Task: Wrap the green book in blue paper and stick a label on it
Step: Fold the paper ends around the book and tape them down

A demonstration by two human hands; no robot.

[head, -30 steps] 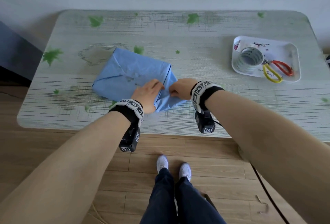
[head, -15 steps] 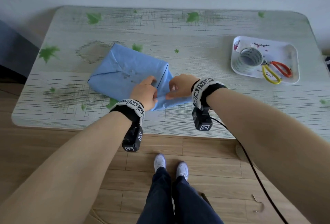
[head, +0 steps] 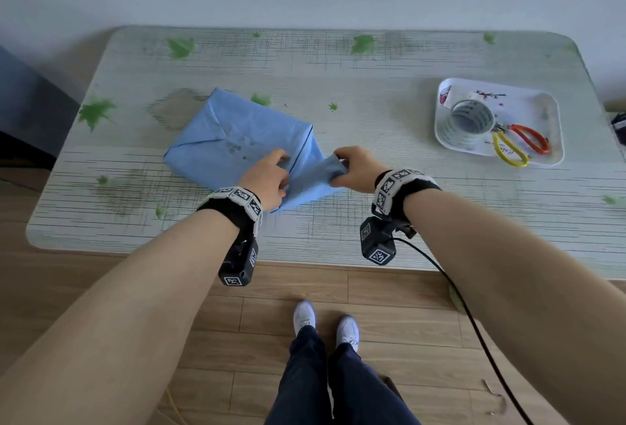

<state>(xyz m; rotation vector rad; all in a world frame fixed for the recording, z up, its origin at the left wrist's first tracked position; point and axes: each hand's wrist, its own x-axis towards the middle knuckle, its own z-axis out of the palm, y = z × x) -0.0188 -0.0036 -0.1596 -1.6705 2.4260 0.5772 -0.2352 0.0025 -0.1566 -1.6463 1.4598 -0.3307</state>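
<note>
Pinching the blue paper [head: 237, 140] at its right end, left hand [head: 267, 180]; gripping the loose flap [head: 320, 172] beside it, right hand [head: 355, 170].

The blue paper [head: 237, 140] fully covers a flat rectangular block lying askew on the table [head: 372, 92], its far-left end closed in creased triangular folds. At the near-right end a loose flap stretches rightward, gripped by the right hand [head: 355, 170]; the left hand [head: 267, 180] holds the paper beside it.
</note>
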